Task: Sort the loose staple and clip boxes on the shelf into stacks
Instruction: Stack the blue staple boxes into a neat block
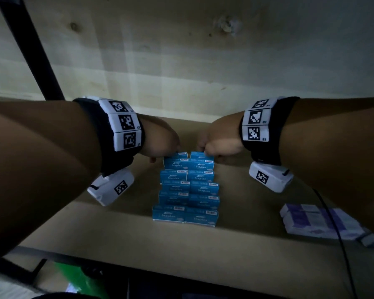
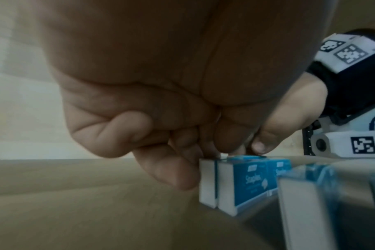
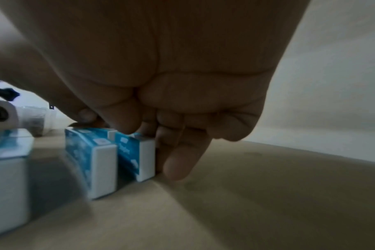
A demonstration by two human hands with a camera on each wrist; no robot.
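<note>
Blue staple boxes [image 1: 187, 188] stand on edge in two side-by-side columns, several rows deep, in the middle of the shelf [image 1: 253, 190]. Both hands are at the farthest row. My left hand [image 1: 168, 151] pinches the rear left staple box [image 2: 208, 182], its curled fingers [image 2: 171, 169] against the box's white end and the thumb on top. My right hand [image 1: 207, 151] pinches the rear right staple box [image 3: 147, 157], with its fingers [image 3: 182, 160] along the white end and the thumb [image 3: 86, 115] over the top edge. The far faces of both boxes are hidden.
Purple and white boxes [image 1: 311, 221] lie flat at the shelf's front right, with a black cable [image 1: 333, 223] running over them. A black metal post [image 1: 41, 61] slants up at the left. A pale wooden back wall [image 1: 181, 72] closes the shelf behind the hands.
</note>
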